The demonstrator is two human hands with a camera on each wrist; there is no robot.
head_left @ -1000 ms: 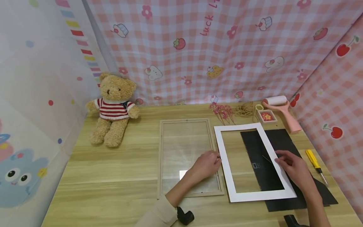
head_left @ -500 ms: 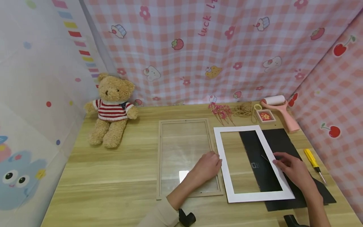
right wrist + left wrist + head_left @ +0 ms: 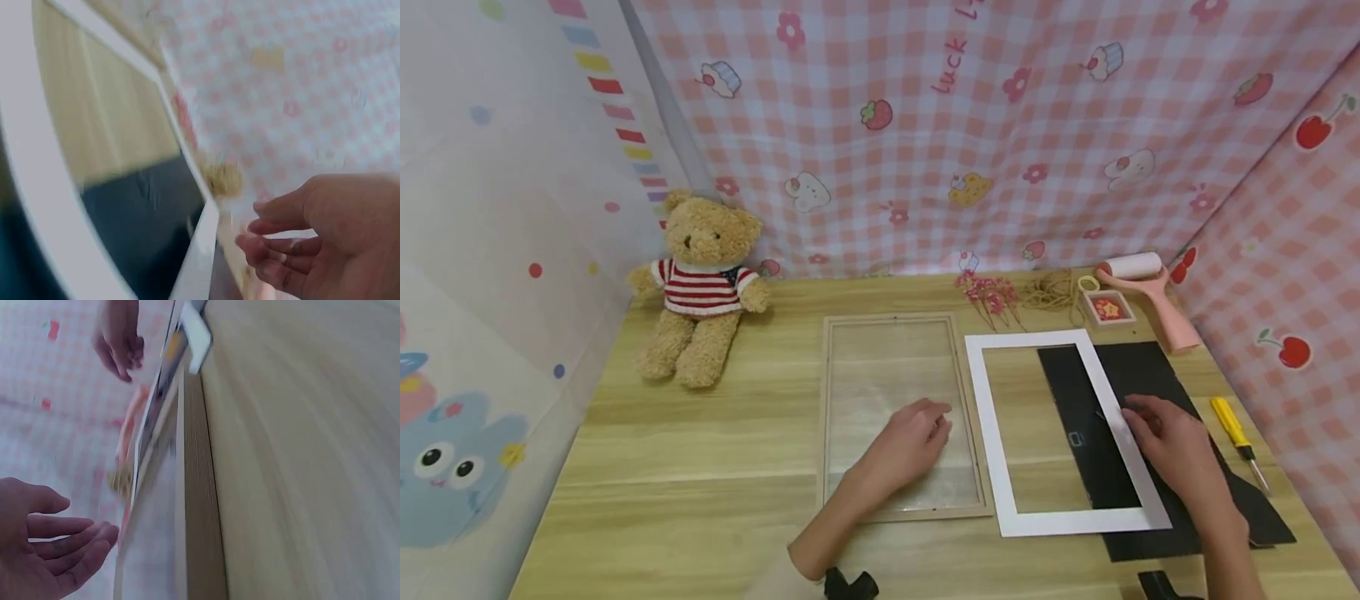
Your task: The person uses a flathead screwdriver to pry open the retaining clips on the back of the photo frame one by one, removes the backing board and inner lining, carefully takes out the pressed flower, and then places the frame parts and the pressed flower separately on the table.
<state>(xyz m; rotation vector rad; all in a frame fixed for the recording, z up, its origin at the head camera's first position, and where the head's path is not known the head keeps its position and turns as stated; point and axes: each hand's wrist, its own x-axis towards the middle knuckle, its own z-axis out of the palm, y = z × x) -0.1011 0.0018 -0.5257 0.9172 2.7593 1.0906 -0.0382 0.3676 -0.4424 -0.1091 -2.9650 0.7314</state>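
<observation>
A white rectangular mat frame (image 3: 1082, 523) lies on the table, its right part over black board (image 3: 1138, 375). My right hand (image 3: 1176, 442) is beside the mat's right border; in the right wrist view its loosely bent fingers (image 3: 256, 247) hold nothing and stand apart from the mat. To the left lies a light wooden picture frame (image 3: 823, 417) with a clear pane (image 3: 887, 367). Over the pane hovers my left hand (image 3: 898, 446), and in the left wrist view its relaxed fingers (image 3: 69, 547) hold nothing.
Behind the mat lie pink dried flowers (image 3: 988, 293), twine (image 3: 1048, 292), a small framed picture (image 3: 1108, 308) and a pink-handled roller (image 3: 1165, 308). A yellow screwdriver (image 3: 1232, 425) is at the right edge. A teddy bear (image 3: 700, 292) sits at the back left.
My left hand has come away from the mat's left border and moved left over the pane. The mat has shifted slightly left at its lower right. The right hand's fingers have moved off the mat.
</observation>
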